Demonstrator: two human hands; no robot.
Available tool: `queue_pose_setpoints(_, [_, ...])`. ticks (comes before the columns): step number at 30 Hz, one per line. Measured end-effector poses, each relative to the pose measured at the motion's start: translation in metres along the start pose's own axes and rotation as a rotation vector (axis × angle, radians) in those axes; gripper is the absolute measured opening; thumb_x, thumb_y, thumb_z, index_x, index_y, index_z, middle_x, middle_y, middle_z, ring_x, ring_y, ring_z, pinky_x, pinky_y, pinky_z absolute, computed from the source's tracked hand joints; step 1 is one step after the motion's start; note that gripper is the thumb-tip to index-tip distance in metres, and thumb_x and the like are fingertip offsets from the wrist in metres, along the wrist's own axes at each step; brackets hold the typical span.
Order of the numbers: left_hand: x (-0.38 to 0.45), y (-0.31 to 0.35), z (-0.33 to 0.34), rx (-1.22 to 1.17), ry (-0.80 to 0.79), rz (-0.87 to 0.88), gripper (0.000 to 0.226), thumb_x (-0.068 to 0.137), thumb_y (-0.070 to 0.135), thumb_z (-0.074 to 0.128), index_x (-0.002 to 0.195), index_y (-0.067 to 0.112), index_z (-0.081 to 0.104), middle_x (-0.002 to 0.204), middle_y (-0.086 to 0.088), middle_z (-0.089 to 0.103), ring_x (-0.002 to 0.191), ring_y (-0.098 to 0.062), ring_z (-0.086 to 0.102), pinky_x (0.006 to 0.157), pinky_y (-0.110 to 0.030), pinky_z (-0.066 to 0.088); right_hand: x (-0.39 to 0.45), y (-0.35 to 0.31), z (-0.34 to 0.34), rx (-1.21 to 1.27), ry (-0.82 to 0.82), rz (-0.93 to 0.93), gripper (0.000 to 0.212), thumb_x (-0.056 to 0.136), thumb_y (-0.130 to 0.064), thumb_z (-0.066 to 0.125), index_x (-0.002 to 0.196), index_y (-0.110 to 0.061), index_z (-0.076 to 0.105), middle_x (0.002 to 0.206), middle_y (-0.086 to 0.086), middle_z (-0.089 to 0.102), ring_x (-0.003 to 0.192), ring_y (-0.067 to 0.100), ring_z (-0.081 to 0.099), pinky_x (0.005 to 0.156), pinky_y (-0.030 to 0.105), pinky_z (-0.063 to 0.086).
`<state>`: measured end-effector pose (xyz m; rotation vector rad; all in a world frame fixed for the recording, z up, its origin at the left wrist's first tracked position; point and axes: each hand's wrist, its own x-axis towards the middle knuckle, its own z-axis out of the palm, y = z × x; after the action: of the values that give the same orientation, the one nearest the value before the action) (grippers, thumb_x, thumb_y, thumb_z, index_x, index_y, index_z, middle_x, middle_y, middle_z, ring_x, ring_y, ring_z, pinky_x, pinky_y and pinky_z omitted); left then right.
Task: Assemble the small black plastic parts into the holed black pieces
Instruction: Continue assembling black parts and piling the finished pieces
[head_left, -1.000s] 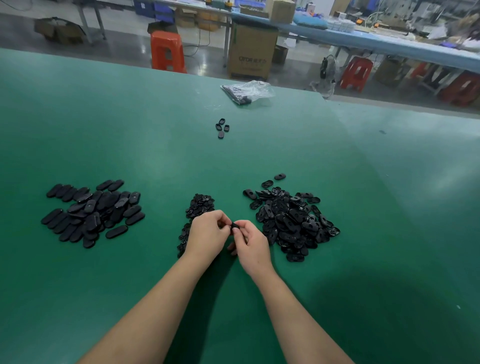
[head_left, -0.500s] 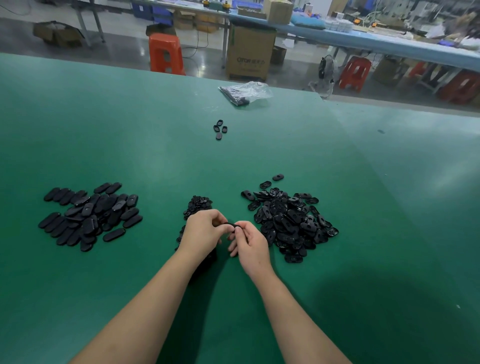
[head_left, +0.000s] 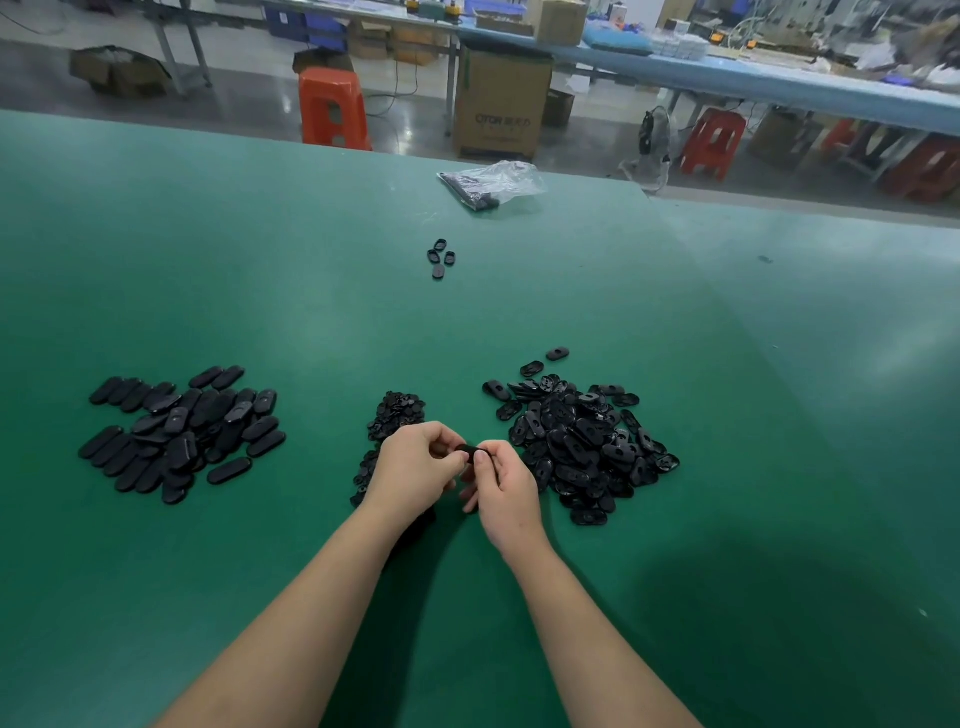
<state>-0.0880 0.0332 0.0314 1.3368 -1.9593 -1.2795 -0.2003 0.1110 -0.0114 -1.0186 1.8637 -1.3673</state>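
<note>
My left hand (head_left: 415, 467) and my right hand (head_left: 503, 493) meet above the green table, and between their fingertips they pinch one black oval piece (head_left: 466, 450). Whether a small part sits in it is hidden by my fingers. Right of my hands lies a heap of holed black pieces (head_left: 582, 441). A smaller heap of small black parts (head_left: 395, 413) lies just beyond and under my left hand. Far to the left is a pile of closed black ovals (head_left: 179, 431).
Several loose black pieces (head_left: 440, 258) lie further back in the middle of the green table (head_left: 311, 291). A clear plastic bag (head_left: 493, 182) with dark parts rests near the far edge. Beyond it stand an orange stool (head_left: 332, 106) and a cardboard box (head_left: 501, 104).
Both hands stay together on the black piece and turn it slightly between the fingertips. The piles have not moved; only the camera view shifted a little.
</note>
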Motion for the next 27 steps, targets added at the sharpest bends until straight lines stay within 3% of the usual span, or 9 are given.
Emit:
queue_pose_setpoints(8, [-0.0019, -0.0003, 0.0070, 0.035, 0.067, -0.032, 0.009, 0.081, 0.020, 0.072, 0.075, 0.025, 0.068, 0.070, 0.007, 0.071, 0.065, -0.009, 0.065, 0.059, -0.021, 0.046, 0.0003, 0.0005, 0.0004, -0.005, 0.009, 0.010, 0.017, 0.105, -0.018, 0.049, 0.094, -0.023, 0.062, 0.074, 0.000, 0.067, 0.050, 0.013, 0.057, 0.057, 0.037, 0.053])
queue_pose_setpoints(19, [-0.0013, -0.0041, 0.0032, 0.029, 0.038, -0.027, 0.011, 0.087, 0.020, 0.073, 0.078, 0.026, 0.068, 0.062, 0.009, 0.070, 0.051, -0.004, 0.063, 0.054, -0.019, 0.044, -0.0003, -0.0018, 0.0006, -0.002, 0.002, -0.009, 0.018, 0.106, -0.015, 0.048, 0.094, -0.017, 0.061, 0.066, 0.002, 0.061, 0.048, 0.011, 0.054, 0.053, 0.027, 0.049])
queue_pose_setpoints(23, [-0.0022, -0.0009, 0.0048, 0.100, 0.064, -0.008, 0.008, 0.085, 0.021, 0.072, 0.078, 0.024, 0.068, 0.069, 0.007, 0.070, 0.061, -0.009, 0.065, 0.061, -0.025, 0.052, 0.0000, -0.0003, 0.0010, 0.005, 0.005, 0.007, 0.018, 0.105, -0.016, 0.050, 0.092, -0.022, 0.061, 0.074, 0.005, 0.066, 0.048, 0.011, 0.055, 0.053, 0.029, 0.050])
queue_pose_setpoints(27, [-0.0041, 0.0031, 0.0090, 0.134, 0.100, 0.031, 0.003, 0.084, 0.021, 0.071, 0.082, 0.020, 0.069, 0.076, 0.008, 0.068, 0.072, -0.008, 0.063, 0.062, -0.019, 0.046, -0.0006, -0.0004, -0.0003, 0.076, 0.018, 0.014, 0.015, 0.103, -0.017, 0.055, 0.091, -0.023, 0.063, 0.075, 0.005, 0.068, 0.051, 0.013, 0.055, 0.051, 0.026, 0.048])
